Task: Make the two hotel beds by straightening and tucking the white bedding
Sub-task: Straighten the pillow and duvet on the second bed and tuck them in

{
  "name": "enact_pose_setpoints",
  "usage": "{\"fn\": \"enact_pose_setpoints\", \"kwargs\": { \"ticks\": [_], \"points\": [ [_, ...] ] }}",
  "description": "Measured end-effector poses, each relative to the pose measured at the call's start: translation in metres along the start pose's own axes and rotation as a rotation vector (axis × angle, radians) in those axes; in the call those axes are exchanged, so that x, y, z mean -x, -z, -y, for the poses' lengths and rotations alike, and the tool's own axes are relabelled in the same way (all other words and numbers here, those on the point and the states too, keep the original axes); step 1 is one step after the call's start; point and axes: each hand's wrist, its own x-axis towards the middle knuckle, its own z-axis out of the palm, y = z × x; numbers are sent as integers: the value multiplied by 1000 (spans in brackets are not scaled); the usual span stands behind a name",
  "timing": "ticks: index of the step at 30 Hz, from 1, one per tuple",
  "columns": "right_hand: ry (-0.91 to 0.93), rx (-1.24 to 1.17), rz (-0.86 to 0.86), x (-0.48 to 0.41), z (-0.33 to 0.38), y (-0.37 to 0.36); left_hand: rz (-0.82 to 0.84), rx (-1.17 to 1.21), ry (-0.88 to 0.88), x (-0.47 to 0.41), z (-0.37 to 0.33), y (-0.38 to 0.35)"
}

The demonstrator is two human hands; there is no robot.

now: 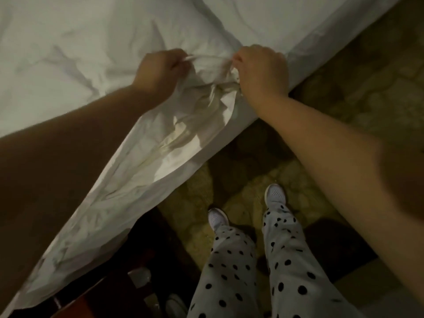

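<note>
Fingers (183, 59) of the left hand (160, 72) and right hand (261, 70) pinched the bunched white bedding (206, 72), apparently to pull it taut along the bed edge (321, 42).

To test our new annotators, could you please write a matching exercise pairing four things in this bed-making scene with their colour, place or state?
Things: 1 bed sheet; 2 trousers; 3 sneakers; 4 carpet.
Descriptions: A black-dotted; B white, on the feet; C gripped by the left hand and right hand; D olive and dark, patterned.
Pairs: 1-C; 2-A; 3-B; 4-D.
</note>
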Motion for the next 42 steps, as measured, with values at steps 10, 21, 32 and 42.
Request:
{"fn": "enact_pose_setpoints", "kwargs": {
  "ticks": [10, 21, 32, 42],
  "points": [
    [115, -228, -6, 48, 39, -26, -90, 55, -63, -16, 11, 21],
    [-226, -471, 177, 34, 31, -20, -128, 188, -89, -23, 11, 23],
    [-264, -481, 35, 10, 26, -14, -131, 179, -66, -28, 8, 12],
    [-270, -781, 158, 7, 6, -6, 32, 59, -317, -34, -19, -1]
  ]
}}
